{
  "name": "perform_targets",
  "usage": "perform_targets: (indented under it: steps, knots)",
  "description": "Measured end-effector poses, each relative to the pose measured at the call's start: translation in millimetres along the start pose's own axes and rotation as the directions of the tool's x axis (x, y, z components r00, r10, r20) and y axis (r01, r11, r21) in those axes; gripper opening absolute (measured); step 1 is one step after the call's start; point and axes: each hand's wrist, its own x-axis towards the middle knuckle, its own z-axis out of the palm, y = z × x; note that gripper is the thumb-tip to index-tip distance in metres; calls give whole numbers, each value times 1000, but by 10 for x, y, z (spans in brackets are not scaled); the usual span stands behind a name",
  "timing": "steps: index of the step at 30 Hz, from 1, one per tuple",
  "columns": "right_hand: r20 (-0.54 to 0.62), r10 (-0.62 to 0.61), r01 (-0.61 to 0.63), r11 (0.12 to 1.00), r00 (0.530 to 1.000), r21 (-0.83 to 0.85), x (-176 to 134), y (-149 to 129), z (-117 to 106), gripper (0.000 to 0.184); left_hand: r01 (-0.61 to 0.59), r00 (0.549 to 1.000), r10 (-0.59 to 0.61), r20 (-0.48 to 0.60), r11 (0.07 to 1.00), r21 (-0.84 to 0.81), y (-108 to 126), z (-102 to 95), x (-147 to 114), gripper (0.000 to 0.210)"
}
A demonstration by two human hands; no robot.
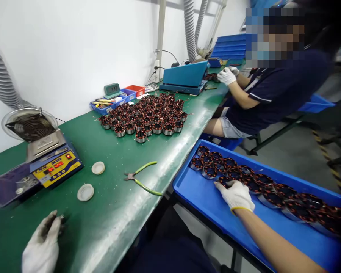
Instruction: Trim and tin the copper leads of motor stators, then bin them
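My right hand (236, 195), in a white glove with a yellow cuff, reaches into the blue tray (196, 189). Its fingers are closed on a motor stator (224, 180), a ring wound with copper wire, partly hidden by the glove. More stators (208, 171) stand in rows around it. My left hand (44, 242), also gloved with darkened fingertips, is over the green bench (108, 212) at the lower left. Its thumb and fingers are curled together, with a small dark, shiny bit beside them that I cannot make out. Green-handled nippers (143, 182) lie spread on the bench.
A pile of wound stators (147, 113) covers the middle of the bench. At left are a yellow-blue device with a red display (58, 167) and two round white lids (85, 192). Beyond the tray sits a co-worker (278, 87) in gloves, near a teal machine (183, 77).
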Motion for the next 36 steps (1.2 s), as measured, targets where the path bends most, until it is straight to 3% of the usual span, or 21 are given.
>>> perform_targets:
  steps: [3,7,8,10,11,12,13,15,16,18,20,22,25,27,29,30,31,32,33,34,36]
  knots:
    - [-4,60,-60,998,998,3,-13,-77,73,58,-1,1000,1,15,1000,-13,51,4,-55,62]
    - [1,38,-38,999,999,15,-317,-188,3,84,13,1000,-13,9,999,-37,60,20,-91,69]
    - [-9,14,-13,1000,1000,21,-421,-247,-24,90,19,1000,-18,11,999,-51,64,25,-98,71]
    - [-62,-172,174,984,983,33,-610,-469,-72,89,34,999,-32,17,996,-82,80,39,-111,77]
    - [-96,-310,314,949,946,35,-683,-647,-90,82,39,999,-38,17,995,-95,91,46,-118,79]
    - [-156,-571,578,816,806,-2,-735,-876,-103,73,41,999,-39,14,993,-108,103,54,-126,80]
    - [-158,-710,716,698,687,-22,-765,-1152,-108,65,38,999,-37,10,992,-118,115,63,-136,80]
    - [-74,-864,863,502,498,-53,-766,-1804,-86,58,26,1000,-26,-1,990,-140,141,80,-163,79]
    - [-30,-904,900,426,426,-86,-745,-2146,-54,61,21,1000,-23,-8,988,-151,154,89,-180,79]
    - [55,-936,932,340,348,-123,-689,-2769,52,63,20,999,-24,-25,985,-171,177,98,-218,80]
    - [144,-936,940,297,321,-168,-646,-3212,192,55,19,998,-29,-48,981,-194,193,91,-260,79]
    - [200,-924,936,286,326,-206,-629,-3424,309,41,12,996,-30,-78,975,-222,198,65,-313,76]
    - [221,-924,941,269,313,-207,-684,-3360,342,25,-9,984,-39,-176,964,-266,194,33,-473,76]
    - [223,-940,962,228,258,-150,-829,-3138,274,20,-38,965,-41,-260,956,-291,205,73,-676,81]
    - [236,-956,985,170,175,-42,-1095,-2840,192,18,-57,965,-30,-260,946,-318,251,199,-953,84]
    - [243,-962,991,133,122,28,-1269,-2680,159,15,-52,979,-17,-202,943,-330,292,294,-1103,83]
    - [250,-968,987,57,18,150,-1460,-2521,134,14,-30,998,10,-58,932,-361,345,404,-1247,87]
    - [212,-970,927,-30,-117,374,-1654,-2370,117,15,21,981,70,180,888,-458,406,518,-1375,99]
    - [145,-970,850,-92,-194,519,-1837,-2234,108,15,126,909,111,401,846,-519,469,626,-1477,97]
    - [64,-967,787,-160,-245,596,-1996,-2117,104,14,211,848,130,514,807,-552,530,717,-1551,89]
    - [-70,-961,691,-243,-269,681,-2200,-1959,108,11,160,876,185,445,759,-631,620,815,-1621,70]
